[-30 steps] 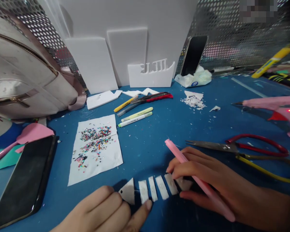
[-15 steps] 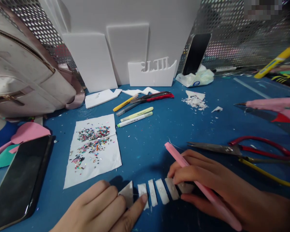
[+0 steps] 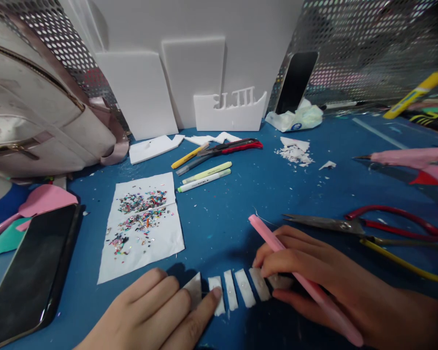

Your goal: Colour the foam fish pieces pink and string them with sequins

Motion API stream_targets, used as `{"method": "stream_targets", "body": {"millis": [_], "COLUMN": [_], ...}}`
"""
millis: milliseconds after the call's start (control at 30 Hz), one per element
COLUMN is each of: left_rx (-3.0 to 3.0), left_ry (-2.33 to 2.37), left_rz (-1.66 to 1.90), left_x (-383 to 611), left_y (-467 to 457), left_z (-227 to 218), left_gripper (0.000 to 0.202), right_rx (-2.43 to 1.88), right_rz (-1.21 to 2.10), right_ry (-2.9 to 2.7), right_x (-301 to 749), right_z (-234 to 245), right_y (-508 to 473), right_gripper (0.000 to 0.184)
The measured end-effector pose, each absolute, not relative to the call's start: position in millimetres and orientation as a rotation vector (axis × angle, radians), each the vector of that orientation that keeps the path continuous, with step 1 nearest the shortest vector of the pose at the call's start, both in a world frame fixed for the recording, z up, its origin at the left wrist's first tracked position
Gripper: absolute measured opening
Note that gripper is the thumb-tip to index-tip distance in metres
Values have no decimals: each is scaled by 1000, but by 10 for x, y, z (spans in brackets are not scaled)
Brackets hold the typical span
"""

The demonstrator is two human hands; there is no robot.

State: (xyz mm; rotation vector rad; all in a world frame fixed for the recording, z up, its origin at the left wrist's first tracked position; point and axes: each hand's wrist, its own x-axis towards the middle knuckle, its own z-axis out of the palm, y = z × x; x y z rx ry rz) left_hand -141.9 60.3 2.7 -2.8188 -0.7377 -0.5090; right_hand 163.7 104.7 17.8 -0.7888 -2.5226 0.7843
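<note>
Several short whitish strips (image 3: 245, 288) lie side by side on the blue tabletop between my hands. My left hand (image 3: 155, 311) rests at the lower left, its index fingertip pressing on the leftmost strip (image 3: 216, 304) while its other fingers are bent. A white angular piece (image 3: 194, 289) shows beside those bent fingers, partly hidden. In my right hand (image 3: 314, 272) a long pink pen (image 3: 272, 236) is held slantwise between the fingers, its upper end pointing up-left. The fingertips of that same hand touch the two rightmost strips (image 3: 260, 284), partly covering them.
White paper (image 3: 164, 257) with colourful bits lies left of centre, next to a black phone (image 3: 25, 272). Markers (image 3: 207, 172) and a red cutter (image 3: 253, 145) lie behind. At right are red-handled scissors (image 3: 324, 222) and a pink glue gun (image 3: 405, 156). White boards (image 3: 136, 92) stand at the back.
</note>
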Motion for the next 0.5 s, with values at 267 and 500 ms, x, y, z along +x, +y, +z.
{"method": "stream_targets", "body": {"millis": [267, 500], "left_rx": [-2852, -2811], "left_ry": [-727, -729], "left_rz": [-493, -509], "left_x": [-1422, -1399], "left_y": [597, 606], "left_z": [31, 55], "left_gripper": [40, 39], "right_rx": [-778, -800], "right_rz": [775, 771], "right_ry": [-2518, -2516], "right_x": [1615, 1617], "right_z": [186, 200], "right_y": [1065, 1059], "right_gripper": [26, 24]}}
